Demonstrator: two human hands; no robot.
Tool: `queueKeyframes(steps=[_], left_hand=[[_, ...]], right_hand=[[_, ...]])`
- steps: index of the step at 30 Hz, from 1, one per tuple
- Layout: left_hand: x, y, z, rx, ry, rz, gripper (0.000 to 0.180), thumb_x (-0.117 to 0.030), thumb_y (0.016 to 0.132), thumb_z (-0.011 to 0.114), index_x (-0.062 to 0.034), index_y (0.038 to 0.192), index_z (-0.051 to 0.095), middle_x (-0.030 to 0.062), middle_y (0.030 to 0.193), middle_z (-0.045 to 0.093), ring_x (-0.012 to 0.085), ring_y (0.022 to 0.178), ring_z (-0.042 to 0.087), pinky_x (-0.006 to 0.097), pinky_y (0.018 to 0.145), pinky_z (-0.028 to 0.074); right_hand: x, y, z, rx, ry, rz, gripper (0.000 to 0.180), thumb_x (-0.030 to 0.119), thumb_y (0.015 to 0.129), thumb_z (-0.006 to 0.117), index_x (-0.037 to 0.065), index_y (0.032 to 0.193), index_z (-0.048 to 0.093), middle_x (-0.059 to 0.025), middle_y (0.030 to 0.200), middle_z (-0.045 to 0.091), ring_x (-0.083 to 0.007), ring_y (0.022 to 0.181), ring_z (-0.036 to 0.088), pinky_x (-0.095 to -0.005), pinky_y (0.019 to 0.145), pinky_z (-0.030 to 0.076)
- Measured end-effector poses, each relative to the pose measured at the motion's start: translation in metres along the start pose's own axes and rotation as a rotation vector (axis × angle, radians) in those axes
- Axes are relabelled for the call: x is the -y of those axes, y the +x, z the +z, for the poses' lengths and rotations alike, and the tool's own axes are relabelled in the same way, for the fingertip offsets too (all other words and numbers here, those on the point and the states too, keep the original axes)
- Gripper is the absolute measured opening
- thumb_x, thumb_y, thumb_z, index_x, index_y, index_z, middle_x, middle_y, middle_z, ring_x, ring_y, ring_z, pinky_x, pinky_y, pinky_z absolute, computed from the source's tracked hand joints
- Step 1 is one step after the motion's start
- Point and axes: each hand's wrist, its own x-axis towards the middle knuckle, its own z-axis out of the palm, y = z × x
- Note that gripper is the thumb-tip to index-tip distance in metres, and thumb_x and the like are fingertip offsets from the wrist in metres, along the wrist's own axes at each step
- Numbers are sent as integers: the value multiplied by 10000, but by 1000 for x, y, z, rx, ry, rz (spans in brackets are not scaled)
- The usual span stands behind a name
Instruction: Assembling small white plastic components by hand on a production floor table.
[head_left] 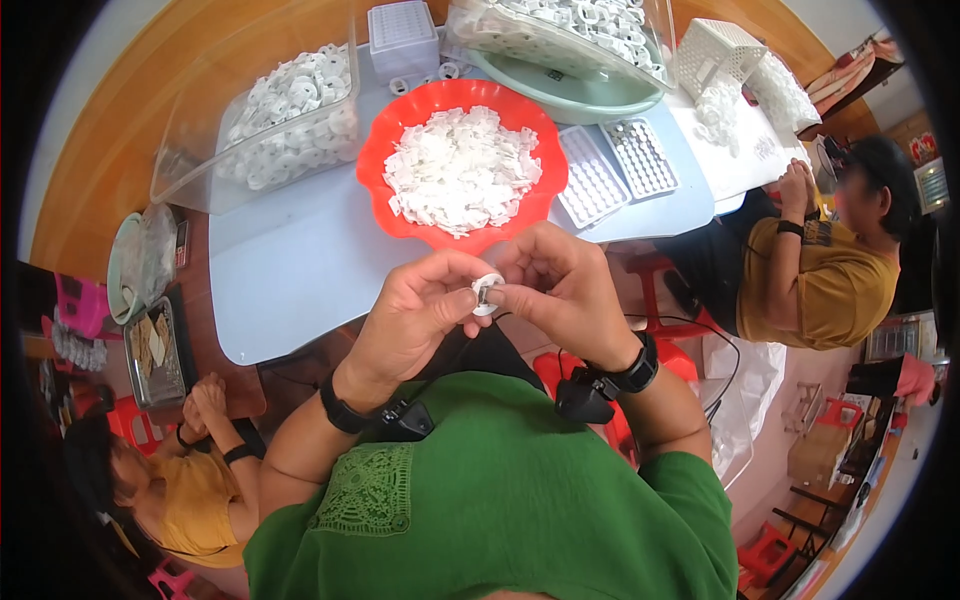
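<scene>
Below the red bowl (380, 150), both hands (490, 295) pinch a small white ring (487, 293) between their fingertips.

Red scalloped bowl (380, 150) of white flakes, centre of pale tabletop (290, 270). Clear bin (190, 150) of white rings at left; two white grid trays (615, 170) at right. Seated person in yellow shirt (830, 285) beyond.

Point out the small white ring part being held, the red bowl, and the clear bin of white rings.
small white ring part (487, 294), head view, on its rim between the fingertips
red bowl (377, 160), head view, left rim
clear bin (190, 170), head view, bare left wall
</scene>
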Motion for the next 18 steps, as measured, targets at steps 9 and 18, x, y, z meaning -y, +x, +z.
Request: queueKeyframes(steps=[9, 18], left_hand=[[1, 2, -11, -81, -21, -17, 216, -83, 925, 539, 43, 1100, 558, 106, 941, 632, 134, 769, 613, 234, 642, 501], [3, 16, -19, -45, -20, 15, 296, -183, 933, 568, 41, 1126, 552, 176, 1014, 645, 136, 769, 622, 235, 643, 517]], right_hand=[[-37, 24, -89, -285, -358, 51, 116, 77, 804, 669, -21, 850, 625, -54, 707, 612, -106, 641, 534, -269, 595, 446], [-97, 63, -234, -597, -1167, -14, 81, 83, 760, 619, 45, 795, 681, -153, 774, 652, -346, 736, 627, -408, 683, 500]])
